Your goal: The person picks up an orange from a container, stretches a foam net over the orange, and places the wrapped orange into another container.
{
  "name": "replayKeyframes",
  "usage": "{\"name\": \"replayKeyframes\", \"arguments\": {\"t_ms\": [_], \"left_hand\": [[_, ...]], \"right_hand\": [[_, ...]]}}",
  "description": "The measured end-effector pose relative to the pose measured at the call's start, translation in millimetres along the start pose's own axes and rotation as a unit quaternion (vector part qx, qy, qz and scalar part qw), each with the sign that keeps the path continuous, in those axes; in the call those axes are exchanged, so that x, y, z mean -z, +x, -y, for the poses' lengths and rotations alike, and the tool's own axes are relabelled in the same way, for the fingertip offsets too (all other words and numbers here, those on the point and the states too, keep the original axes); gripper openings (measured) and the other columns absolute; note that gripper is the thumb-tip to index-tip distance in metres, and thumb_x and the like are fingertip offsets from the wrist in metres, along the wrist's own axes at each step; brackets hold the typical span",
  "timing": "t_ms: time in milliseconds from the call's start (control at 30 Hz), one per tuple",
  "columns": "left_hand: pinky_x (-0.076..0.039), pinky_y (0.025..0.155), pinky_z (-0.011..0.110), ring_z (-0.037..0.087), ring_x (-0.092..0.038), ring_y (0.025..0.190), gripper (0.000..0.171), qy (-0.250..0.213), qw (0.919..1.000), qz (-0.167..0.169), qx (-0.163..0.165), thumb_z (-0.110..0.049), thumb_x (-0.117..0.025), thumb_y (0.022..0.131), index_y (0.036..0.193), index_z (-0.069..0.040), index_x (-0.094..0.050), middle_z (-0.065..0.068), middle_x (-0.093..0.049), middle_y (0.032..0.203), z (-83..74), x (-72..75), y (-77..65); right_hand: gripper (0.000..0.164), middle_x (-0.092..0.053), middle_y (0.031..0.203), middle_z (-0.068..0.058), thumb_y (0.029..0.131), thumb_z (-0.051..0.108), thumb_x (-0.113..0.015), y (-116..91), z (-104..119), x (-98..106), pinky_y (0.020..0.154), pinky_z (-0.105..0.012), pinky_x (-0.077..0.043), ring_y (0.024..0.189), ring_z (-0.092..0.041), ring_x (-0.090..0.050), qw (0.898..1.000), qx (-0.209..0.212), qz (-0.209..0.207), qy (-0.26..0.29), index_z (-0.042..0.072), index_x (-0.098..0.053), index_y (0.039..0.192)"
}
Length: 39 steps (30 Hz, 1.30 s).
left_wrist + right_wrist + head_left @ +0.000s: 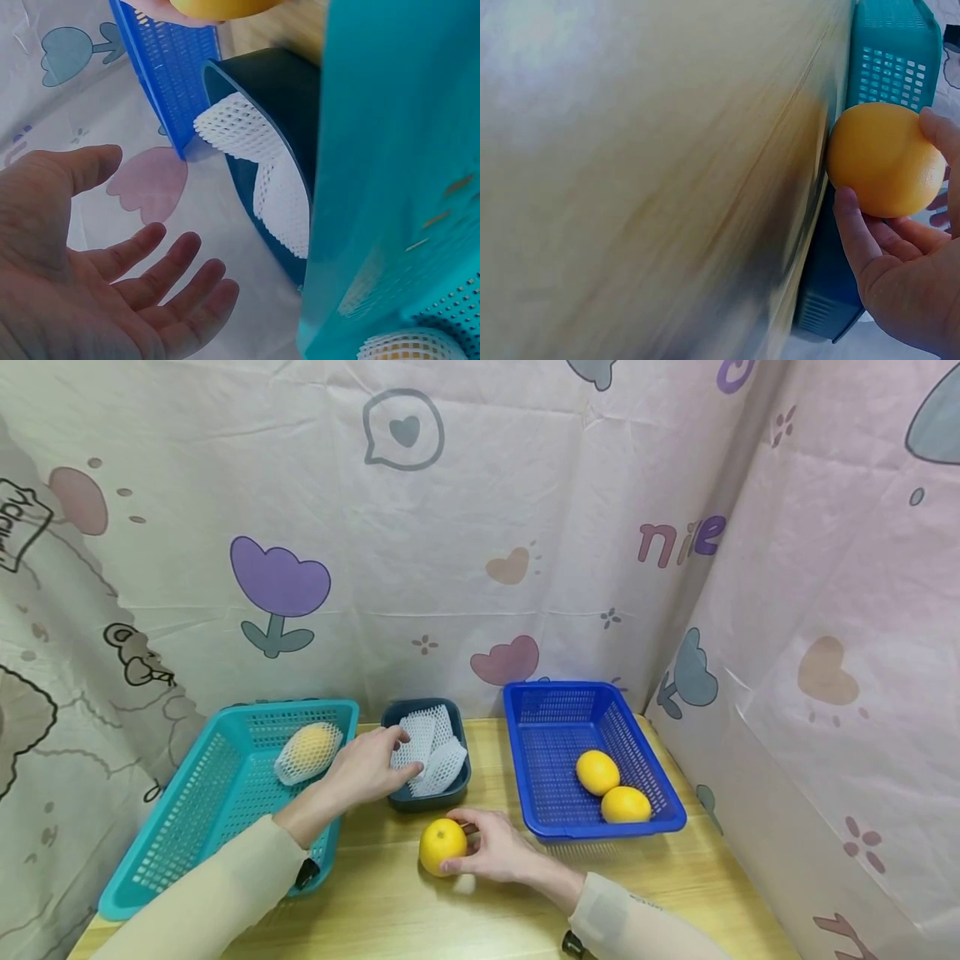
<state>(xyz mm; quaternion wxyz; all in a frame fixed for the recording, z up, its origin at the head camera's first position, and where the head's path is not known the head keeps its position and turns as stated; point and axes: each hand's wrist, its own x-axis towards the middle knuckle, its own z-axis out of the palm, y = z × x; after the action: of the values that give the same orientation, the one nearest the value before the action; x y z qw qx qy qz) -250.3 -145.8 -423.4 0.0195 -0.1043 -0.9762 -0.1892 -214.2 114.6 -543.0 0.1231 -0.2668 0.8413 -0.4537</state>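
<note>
My right hand (501, 847) grips a yellow-orange orange (442, 847) between thumb and fingers, close over the table in front of the small dark container. The right wrist view shows the same orange (886, 159) with fingertips on its sides. My left hand (372, 763) reaches over the left rim of the dark container (427, 802), its fingers spread and loosely bent with nothing in them. White foam net sleeves (431, 747) lie inside that container. In the left wrist view, the left hand's (112, 277) fingers are apart from the sleeves (236, 127).
On the left stands a teal basket (225, 777) holding one fruit in a foam net (310, 752). A blue basket (540, 760) on the right holds two bare oranges (597, 772). Printed curtains (450, 543) close off the wooden table (390, 902) behind and at the sides.
</note>
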Motion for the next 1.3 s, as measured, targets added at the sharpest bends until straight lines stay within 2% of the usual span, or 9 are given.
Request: {"name": "replayKeyframes", "arguments": {"t_ms": [133, 300, 433, 667, 967, 1300], "left_hand": [[-0.066, 0.093, 0.052, 0.032, -0.073, 0.107, 0.056, 0.002, 1.0, 0.004, 0.007, -0.047, -0.08, 0.099, 0.138, -0.008, -0.069, 0.018, -0.078, 0.131, 2.0, -1.3, 6.9], [-0.066, 0.093, 0.052, 0.031, -0.073, 0.106, 0.059, 0.007, 0.9998, 0.009, 0.019, -0.048, -0.08, 0.1, 0.141, -0.007, -0.068, 0.019, -0.077, 0.132, 4.1, -3.1, 15.1], [-0.066, 0.092, 0.051, 0.031, -0.074, 0.104, 0.059, 0.01, 0.9998, 0.008, 0.017, -0.047, -0.079, 0.099, 0.14, -0.006, -0.069, 0.018, -0.078, 0.129, 3.0, -3.7, 20.2], [-0.065, 0.101, 0.053, 0.034, -0.072, 0.112, 0.06, 0.01, 0.999, 0.022, 0.038, -0.048, -0.079, 0.1, 0.143, -0.008, -0.067, 0.019, -0.076, 0.136, -6.4, -11.4, 29.8], [-0.063, 0.109, 0.056, 0.035, -0.07, 0.121, 0.064, 0.02, 0.9982, 0.028, 0.048, -0.048, -0.081, 0.1, 0.148, -0.008, -0.065, 0.019, -0.073, 0.144, -18.9, -15.7, 37.5], [-0.06, 0.115, 0.058, 0.036, -0.068, 0.127, 0.067, 0.006, 0.9977, 0.037, 0.056, -0.047, -0.08, 0.101, 0.152, -0.008, -0.062, 0.02, -0.07, 0.149, -17.6, -22.5, 50.3]], "right_hand": [[0.07, -0.078, 0.134, -0.013, 0.087, 0.028, -0.099, 0.3, -0.3, -0.1, 0.089, -0.02, -0.066, 0.118, -0.018, -0.077, 1.0, 0.001, -0.001, 0.0, 0.008, -0.069, 0.146], [0.069, -0.079, 0.133, -0.012, 0.086, 0.028, -0.099, 0.5, -0.2, -0.2, 0.088, -0.018, -0.064, 0.116, -0.012, -0.077, 1.0, -0.002, -0.001, -0.007, 0.008, -0.07, 0.146], [0.07, -0.079, 0.133, -0.012, 0.086, 0.029, -0.099, 0.7, 1.4, 0.1, 0.088, -0.019, -0.065, 0.114, -0.01, -0.077, 1.0, -0.004, -0.003, -0.013, 0.008, -0.07, 0.146], [0.069, -0.079, 0.133, -0.012, 0.086, 0.029, -0.099, -0.2, 3.3, 0.1, 0.088, -0.02, -0.065, 0.114, -0.01, -0.076, 1.0, -0.003, 0.0, -0.017, 0.008, -0.07, 0.146], [0.068, -0.079, 0.134, -0.011, 0.087, 0.03, -0.099, -0.2, 3.3, 0.4, 0.089, -0.02, -0.065, 0.116, -0.012, -0.077, 1.0, -0.008, -0.001, -0.012, 0.01, -0.07, 0.145], [0.07, -0.078, 0.135, -0.012, 0.086, 0.03, -0.099, 0.5, 1.8, 0.0, 0.089, -0.019, -0.064, 0.117, -0.016, -0.078, 1.0, -0.01, 0.002, -0.011, 0.01, -0.069, 0.146]]}}
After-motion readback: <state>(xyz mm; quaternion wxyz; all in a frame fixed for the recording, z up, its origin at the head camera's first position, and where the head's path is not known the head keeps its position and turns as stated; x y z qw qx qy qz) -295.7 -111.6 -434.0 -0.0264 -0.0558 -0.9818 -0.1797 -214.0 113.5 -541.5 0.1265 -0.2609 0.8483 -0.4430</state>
